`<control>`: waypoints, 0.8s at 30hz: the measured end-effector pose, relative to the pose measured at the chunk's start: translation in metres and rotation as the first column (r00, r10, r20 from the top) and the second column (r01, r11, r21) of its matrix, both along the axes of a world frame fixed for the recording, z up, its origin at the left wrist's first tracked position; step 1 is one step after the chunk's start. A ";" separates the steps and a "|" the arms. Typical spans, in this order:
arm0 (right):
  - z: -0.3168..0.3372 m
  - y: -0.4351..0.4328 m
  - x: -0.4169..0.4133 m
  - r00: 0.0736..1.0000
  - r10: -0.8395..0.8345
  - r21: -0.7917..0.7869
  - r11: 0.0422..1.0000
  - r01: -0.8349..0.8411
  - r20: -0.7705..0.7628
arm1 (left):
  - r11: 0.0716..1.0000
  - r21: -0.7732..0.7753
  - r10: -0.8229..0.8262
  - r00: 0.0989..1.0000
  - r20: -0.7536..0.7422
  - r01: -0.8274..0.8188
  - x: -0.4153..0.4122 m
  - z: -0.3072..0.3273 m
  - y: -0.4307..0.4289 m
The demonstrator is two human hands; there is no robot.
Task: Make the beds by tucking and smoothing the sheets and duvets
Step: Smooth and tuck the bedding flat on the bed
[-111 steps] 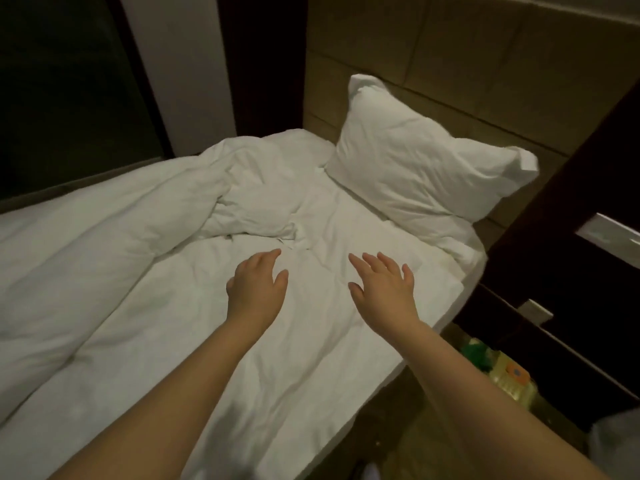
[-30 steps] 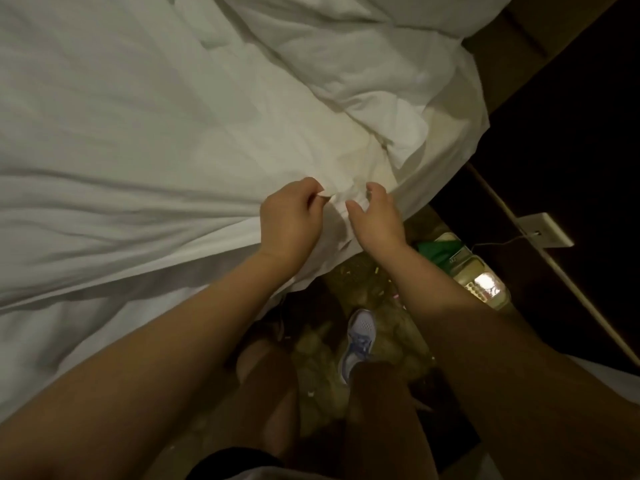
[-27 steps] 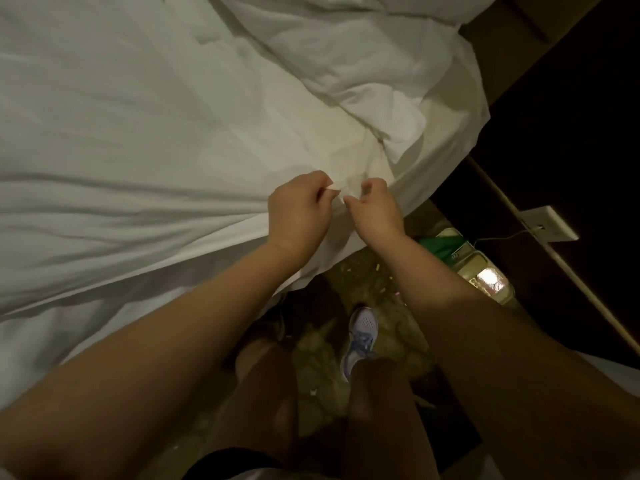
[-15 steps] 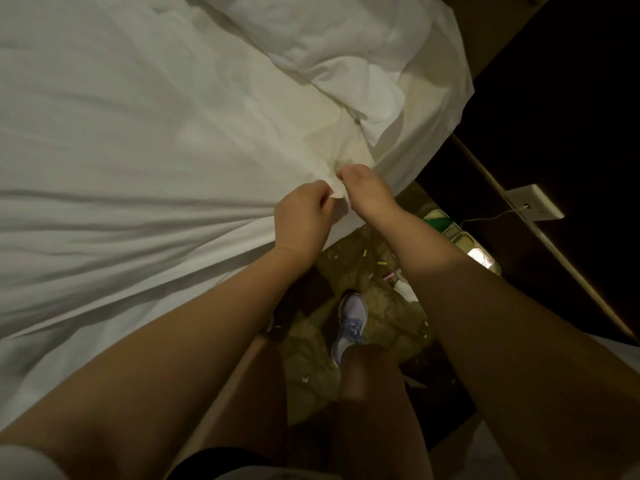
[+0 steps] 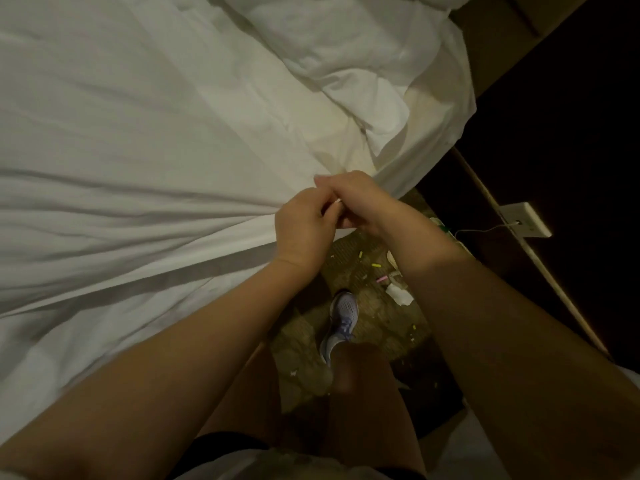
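From the head view, looking down over the right edge of the bed [image 5: 104,341], both hands meet at one spot on the border of the white sheet [image 5: 138,150]. The left hand [image 5: 303,230] and the right hand [image 5: 362,200] touch each other, and their fingers [image 5: 313,199] are curled in, pinching a small gather of the sheet's edge between them. Which fingertip holds which fold cannot be told, since the hands cover it.

Long creases fan out leftward from the pinch across the mattress. This suggests the cloth is held taut from this point to draw out slack before the edge is tucked down the side. The sheet lies spread over the bed, and its right border hangs loose over the edge on the far side of the hands.

A rumpled pillow [image 5: 346,57] sits at the far right, at the head of the bed, its corner lying on the sheet close to the grip. Pulling hard there would likely drag it along.

Below, a shoe [image 5: 341,318] stands on the littered floor [image 5: 374,271] close to the bed, which puts the person near enough to bend over the edge. A wall socket [image 5: 526,220] with a cable shows at the right.
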State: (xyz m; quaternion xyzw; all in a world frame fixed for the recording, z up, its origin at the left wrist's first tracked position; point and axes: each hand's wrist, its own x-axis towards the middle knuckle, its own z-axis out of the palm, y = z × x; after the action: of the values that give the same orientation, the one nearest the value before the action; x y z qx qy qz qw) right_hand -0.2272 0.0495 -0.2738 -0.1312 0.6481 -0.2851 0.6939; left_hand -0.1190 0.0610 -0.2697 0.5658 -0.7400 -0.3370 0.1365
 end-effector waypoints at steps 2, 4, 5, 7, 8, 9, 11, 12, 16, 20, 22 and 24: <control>0.004 0.003 -0.004 1.000 -0.007 0.037 0.999 0.007 0.002 | 0.999 0.015 -0.029 0.999 0.042 0.029 0.001 0.004 -0.001; 0.007 0.005 -0.006 0.999 -0.037 0.072 0.997 0.035 0.029 | 0.998 0.037 -0.047 0.996 0.072 0.045 0.003 0.006 -0.002; 0.010 0.007 -0.005 0.998 -0.049 0.071 0.996 0.046 0.041 | 0.998 0.047 -0.044 0.996 0.074 0.041 0.005 0.008 -0.002; 0.013 0.008 0.000 0.997 -0.058 0.058 0.997 0.056 0.040 | 0.998 0.062 -0.019 0.998 0.057 0.015 0.010 0.011 -0.002; 0.013 0.008 0.003 0.997 -0.065 0.049 0.997 0.063 0.032 | 0.998 0.069 -0.002 0.999 0.048 -0.001 0.013 0.011 -0.001; 0.012 0.008 0.004 0.998 -0.058 0.034 0.998 0.058 0.006 | 0.997 0.071 0.013 0.999 0.046 -0.016 0.016 0.011 0.000; 0.008 0.008 0.007 0.997 -0.020 0.006 1.000 0.021 -0.080 | 0.997 0.063 0.037 0.997 0.067 -0.041 0.022 0.007 0.003; 0.007 0.008 0.007 0.994 -0.008 0.002 1.000 0.008 -0.112 | 0.997 0.057 0.048 0.995 0.083 -0.053 0.024 0.005 0.004; -0.001 0.007 0.007 0.969 0.049 0.018 0.999 -0.046 -0.244 | 0.995 0.059 0.074 0.989 0.126 -0.082 0.026 -0.007 0.005; -0.007 0.013 0.010 0.958 0.054 -0.006 0.998 -0.058 -0.281 | 0.994 0.039 0.093 0.990 0.109 -0.098 0.019 -0.012 0.002; -0.006 0.015 0.015 0.970 -0.027 -0.013 1.000 0.025 -0.243 | 0.995 0.028 0.089 0.992 0.086 -0.092 0.017 -0.011 0.002; -0.006 0.014 0.019 0.970 -0.075 -0.018 0.997 0.072 -0.232 | 0.996 0.046 0.078 0.994 0.076 -0.081 0.017 -0.012 0.003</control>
State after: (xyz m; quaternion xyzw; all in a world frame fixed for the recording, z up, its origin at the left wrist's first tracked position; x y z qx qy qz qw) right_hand -0.2080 0.0637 -0.2799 -0.1430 0.7279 -0.2964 0.6015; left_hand -0.1023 0.0639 -0.2816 0.6101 -0.7130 -0.3281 0.1086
